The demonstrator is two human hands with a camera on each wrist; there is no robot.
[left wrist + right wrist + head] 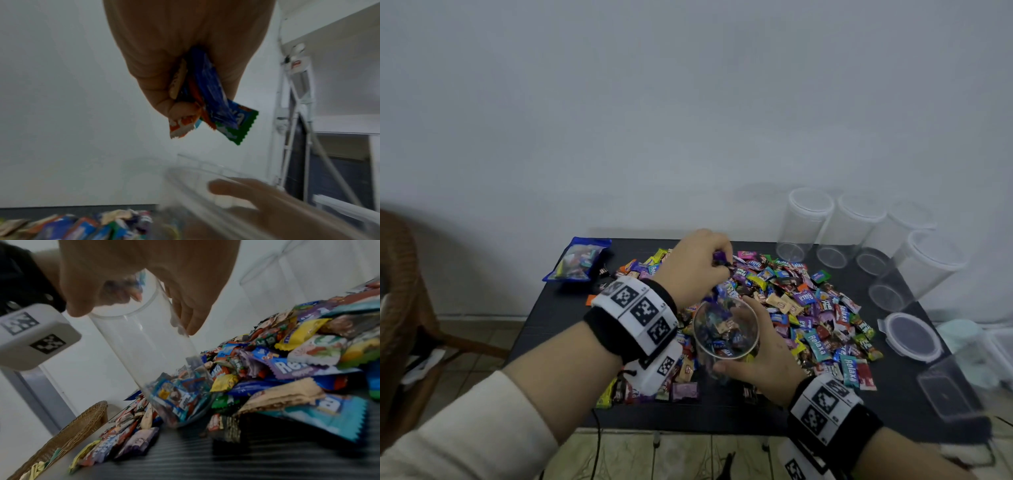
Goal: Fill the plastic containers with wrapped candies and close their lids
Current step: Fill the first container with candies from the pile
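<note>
My right hand (pixel 760 346) grips a clear cylindrical container (pixel 726 329) upright among the candy pile (pixel 808 308) on the dark table (pixel 558 329). In the right wrist view, thumb and fingers (pixel 189 318) wrap the container (pixel 144 340) below its rim, and a few wrapped candies (pixel 179 395) lie at its bottom. My left hand (pixel 722 260) is raised above and behind the container's open mouth, holding several wrapped candies (pixel 209 100) in a bunch. The left wrist view shows the container rim (pixel 197 175) just below them.
Several empty clear containers (pixel 808 219) stand at the back right, one (pixel 914 270) lying tilted. A loose lid (pixel 912 335) and a square tub (pixel 948 394) sit near the right edge. A blue candy bag (pixel 578 258) lies at the back left. A wicker chair (pixel 400 291) stands left.
</note>
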